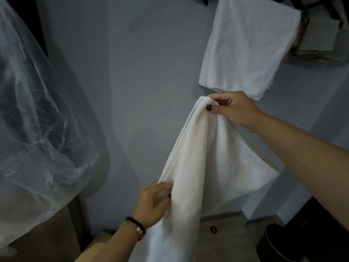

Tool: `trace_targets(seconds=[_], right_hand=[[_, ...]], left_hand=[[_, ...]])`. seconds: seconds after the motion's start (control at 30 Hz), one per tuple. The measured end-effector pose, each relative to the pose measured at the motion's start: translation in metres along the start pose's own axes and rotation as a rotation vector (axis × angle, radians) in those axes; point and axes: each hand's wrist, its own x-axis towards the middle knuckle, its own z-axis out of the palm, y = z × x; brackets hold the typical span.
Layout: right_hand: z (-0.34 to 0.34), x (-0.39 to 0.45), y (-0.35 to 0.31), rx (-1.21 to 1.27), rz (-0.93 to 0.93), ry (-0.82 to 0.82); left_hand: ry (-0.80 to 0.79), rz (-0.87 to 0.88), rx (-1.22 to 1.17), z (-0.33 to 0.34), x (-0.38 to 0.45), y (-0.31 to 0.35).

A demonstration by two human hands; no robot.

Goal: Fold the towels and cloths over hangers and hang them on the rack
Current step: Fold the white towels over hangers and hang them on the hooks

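White towel (pixel 204 167) hangs pinched at top by right hand (pixel 234 108), left hand (pixel 153 203) gripping its edge.

I'm standing in what looks like a home's closet or laundry corner. A plain pale wall (pixel 132 72) fills most of my view. A white towel (pixel 245 46) already hangs folded at the upper right, with greyish cloths (pixel 319 38) hanging behind it. At my left, dark clothing sits under a clear plastic garment cover (pixel 34 114). Down by the tan floor (pixel 226 229) stands a round black bin (pixel 279 244).
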Motion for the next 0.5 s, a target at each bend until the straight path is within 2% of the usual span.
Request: trace_targets(seconds=[0.03, 0.1, 0.2, 0.27, 0.37, 0.5], right_hand=[[0.000, 0.002, 0.000, -0.008, -0.007, 0.012], [0.000, 0.004, -0.001, -0.027, -0.023, 0.024], [-0.002, 0.007, -0.007, -0.048, -0.028, 0.023], [-0.004, 0.007, -0.011, -0.059, -0.023, 0.032], [-0.008, 0.009, -0.013, -0.075, -0.006, 0.091], [-0.025, 0.014, -0.007, -0.119, 0.032, 0.327]], left_hand=[[-0.039, -0.089, -0.125, 0.003, -0.002, 0.005], [-0.109, -0.153, -0.175, 0.009, -0.005, 0.007], [-0.257, -0.189, 0.069, 0.021, -0.003, 0.002], [-0.311, -0.275, 0.198, 0.033, 0.001, -0.004], [-0.254, -0.326, 0.234, 0.047, 0.009, -0.014], [-0.151, -0.158, 0.279, 0.050, 0.017, -0.018]])
